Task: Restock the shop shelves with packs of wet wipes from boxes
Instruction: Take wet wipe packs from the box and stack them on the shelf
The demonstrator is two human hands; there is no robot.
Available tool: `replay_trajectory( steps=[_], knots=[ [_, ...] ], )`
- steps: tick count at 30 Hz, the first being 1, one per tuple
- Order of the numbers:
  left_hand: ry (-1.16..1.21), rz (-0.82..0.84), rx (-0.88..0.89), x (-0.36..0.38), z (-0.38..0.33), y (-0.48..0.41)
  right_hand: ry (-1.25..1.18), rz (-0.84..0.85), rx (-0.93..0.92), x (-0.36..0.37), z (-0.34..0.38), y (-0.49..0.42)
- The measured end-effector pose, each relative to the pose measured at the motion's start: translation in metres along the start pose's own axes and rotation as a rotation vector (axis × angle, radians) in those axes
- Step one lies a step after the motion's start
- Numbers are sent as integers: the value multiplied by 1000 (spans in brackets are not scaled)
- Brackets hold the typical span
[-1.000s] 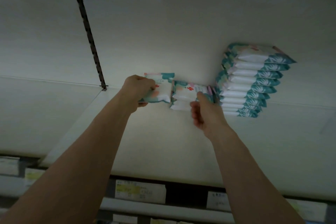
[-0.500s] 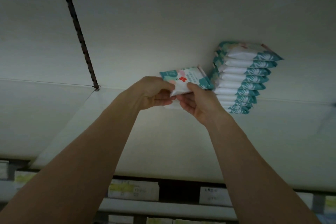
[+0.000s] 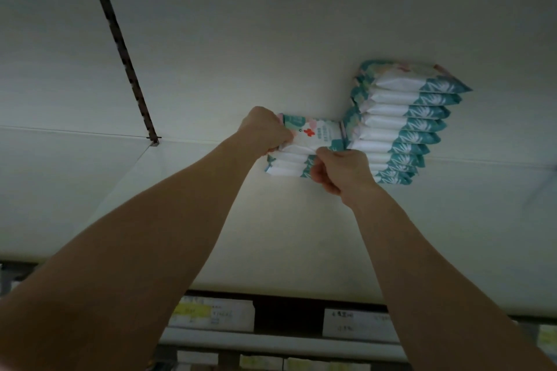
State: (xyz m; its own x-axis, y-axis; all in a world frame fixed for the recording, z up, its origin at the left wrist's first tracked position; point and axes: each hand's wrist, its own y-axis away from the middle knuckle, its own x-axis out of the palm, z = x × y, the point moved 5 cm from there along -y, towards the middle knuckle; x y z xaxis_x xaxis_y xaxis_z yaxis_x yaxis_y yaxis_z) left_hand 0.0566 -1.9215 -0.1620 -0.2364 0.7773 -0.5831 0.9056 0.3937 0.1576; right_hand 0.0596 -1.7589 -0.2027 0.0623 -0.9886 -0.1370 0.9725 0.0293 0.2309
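a person's two bare hands set a top pack [image 3: 313, 134] of wet wipes onto a short stack [image 3: 284, 166] at the far side of a white shop shelf [image 3: 271, 235]. the left hand [image 3: 265, 132] is curled round the pack's left end, and the right hand [image 3: 340, 172] pinches its near right edge between thumb and fingers.

just to the right, and touching the new pile, a tall stack [image 3: 401, 123] of the same packs already stands against the back panel [image 3: 241, 39], leaning a little so that its upper packs jut out to the right. judged from this, restocking is at an early stage: one column looks finished and a second holds only a few packs. most of the shelf to the left, to the right and on the near side is bare. no supply box is in view, so how many packs are left cannot be told.

the packs are flat, soft pillow shapes in glossy film, white in the middle with teal leaf-print ends. the top one shows a small red cross on its face. their sides bulge and give under the fingers, so a high pile may slide. the shelf and panel are smooth painted metal, joined at a dark slotted upright [image 3: 126, 60] on the far left. paper price labels [image 3: 211, 315] line the near edge below.
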Motion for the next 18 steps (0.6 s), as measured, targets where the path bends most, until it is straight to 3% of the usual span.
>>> replay_trajectory(
  steps=[10, 18],
  knots=[
    [230, 6, -200, 0, 29, -2, 85, 13, -9, 1, -1, -4],
    [337, 204, -312, 10, 49, 7, 109, 8, -18, 0, -4, -6]
  ],
)
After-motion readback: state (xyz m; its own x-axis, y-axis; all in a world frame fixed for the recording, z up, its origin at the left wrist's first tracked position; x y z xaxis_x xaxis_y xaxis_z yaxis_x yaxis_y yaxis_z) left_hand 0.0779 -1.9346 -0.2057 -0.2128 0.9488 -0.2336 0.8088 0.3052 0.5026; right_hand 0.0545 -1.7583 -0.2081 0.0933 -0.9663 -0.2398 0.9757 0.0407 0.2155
